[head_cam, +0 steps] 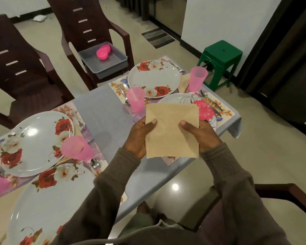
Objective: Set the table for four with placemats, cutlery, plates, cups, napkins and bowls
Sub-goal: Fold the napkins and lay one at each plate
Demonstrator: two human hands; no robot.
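I hold a square beige napkin flat in the air over the table's right part. My left hand grips its left edge with the thumb on top, and my right hand grips its right edge the same way. Under the napkin lies a white plate with a pink flower on a floral placemat. Behind it sits a rose-patterned plate with a pink cup on its right and another pink cup at its front left. A spoon lies right of the pink-flower plate.
Two more rose plates with pink cups stand on the left. A grey tray holding pink bowls rests on a brown chair. A green stool stands beyond the table's far right corner.
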